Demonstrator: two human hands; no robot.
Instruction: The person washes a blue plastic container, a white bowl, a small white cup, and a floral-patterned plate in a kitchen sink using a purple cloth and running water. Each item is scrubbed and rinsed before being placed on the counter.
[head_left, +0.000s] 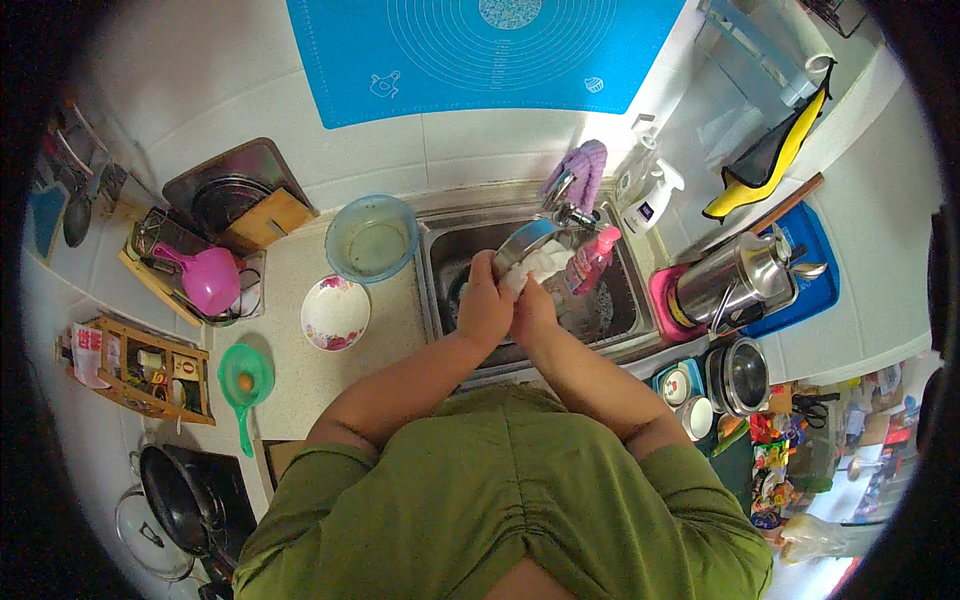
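Observation:
Over the stainless steel sink (645, 324), my left hand (484, 304) grips the near side of a shiny metal bowl (517, 247). My right hand (534, 313) presses a crumpled white cloth (546, 264) against the bowl, close beside the left hand. The chrome faucet (574, 214) stands just beyond the bowl. To the right of the cloth is a pump bottle with pink liquid (589, 264). My hands and the bowl hide part of the basin.
Left of the sink are a translucent blue basin (371, 240), a floral bowl (335, 313) and a green strainer (247, 367) holding an egg. A white spray bottle (656, 199) and a purple cloth (581, 169) are behind. A metal pot (724, 281) stands right.

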